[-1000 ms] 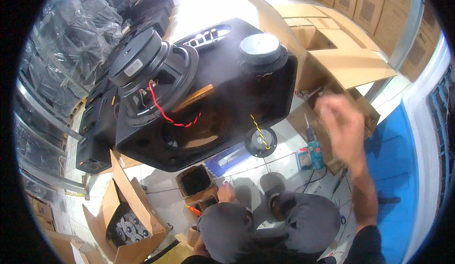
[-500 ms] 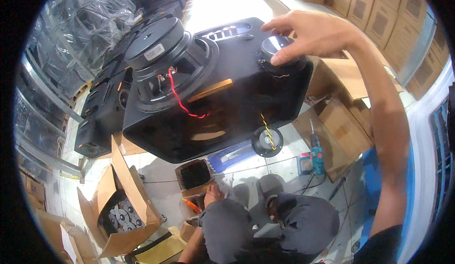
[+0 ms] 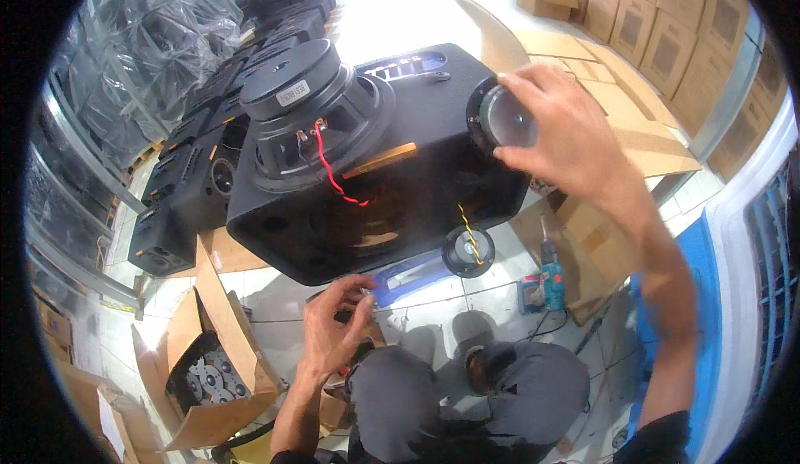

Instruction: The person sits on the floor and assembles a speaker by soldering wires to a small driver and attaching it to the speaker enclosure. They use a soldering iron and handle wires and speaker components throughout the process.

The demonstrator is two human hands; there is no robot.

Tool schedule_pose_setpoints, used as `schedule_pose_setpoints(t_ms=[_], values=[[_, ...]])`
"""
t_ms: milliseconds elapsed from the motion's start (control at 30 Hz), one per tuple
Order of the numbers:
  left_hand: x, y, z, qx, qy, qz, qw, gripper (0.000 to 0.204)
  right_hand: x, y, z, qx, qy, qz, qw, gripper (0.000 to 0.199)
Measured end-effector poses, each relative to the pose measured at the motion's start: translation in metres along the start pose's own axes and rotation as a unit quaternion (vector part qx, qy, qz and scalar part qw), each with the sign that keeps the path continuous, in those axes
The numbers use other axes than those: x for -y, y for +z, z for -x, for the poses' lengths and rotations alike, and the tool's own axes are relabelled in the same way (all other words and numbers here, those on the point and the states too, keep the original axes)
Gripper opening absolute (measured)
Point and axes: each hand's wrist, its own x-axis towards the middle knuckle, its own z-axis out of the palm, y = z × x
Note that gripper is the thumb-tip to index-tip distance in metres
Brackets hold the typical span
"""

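Note:
A black speaker cabinet lies tilted in front of me. At its right end, my right hand grips a small round speaker driver by its silver back, thumb and fingers around it, with the black rim turned toward the cabinet. My left hand is raised below the cabinet's near edge, fingertips pinched; something tiny may be between them, too small to name. A large woofer rests magnet-up on the cabinet, red wire running from its terminals into the opening. Another small driver hangs on a yellow-and-black wire.
An orange-brown strip lies by the woofer. On the floor are a teal power drill and an open carton of grey metal parts. More black cabinets line the left; stacked cartons stand far right.
My right hand has closed around the small driver and tipped it up on its edge. My left hand has risen from the small boxes by my knee toward the cabinet, fingers pinched.

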Motion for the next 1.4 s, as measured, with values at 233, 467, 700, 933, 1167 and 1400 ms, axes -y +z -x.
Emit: schedule_pose_setpoints(t_ms=[233,467,700,933,1167,1400], values=[[-0.067,0.021,-0.040,0.049,0.211,-0.005,0.976,0.022,0.034,0.054,0.079,-0.205,0.045,-0.016,0.978,0.065],[-0.108,0.052,-0.107,0.126,0.275,-0.044,0.952,0.045,0.035,0.125,0.121,-0.336,0.035,-0.082,0.938,0.072],[-0.118,0.077,-0.139,0.271,0.288,-0.140,0.908,0.082,0.021,0.160,0.142,-0.390,0.000,-0.129,0.912,0.067],[-0.125,0.093,-0.147,0.331,0.259,-0.180,0.890,0.094,0.007,0.179,0.146,-0.390,-0.033,-0.147,0.908,0.052],[-0.119,0.102,-0.156,0.310,0.317,-0.196,0.874,0.094,-0.001,0.177,0.147,-0.381,-0.072,-0.145,0.910,0.045],[-0.115,0.099,-0.161,0.297,0.309,-0.179,0.885,0.092,-0.011,0.166,0.133,-0.370,-0.122,-0.140,0.910,0.041]])
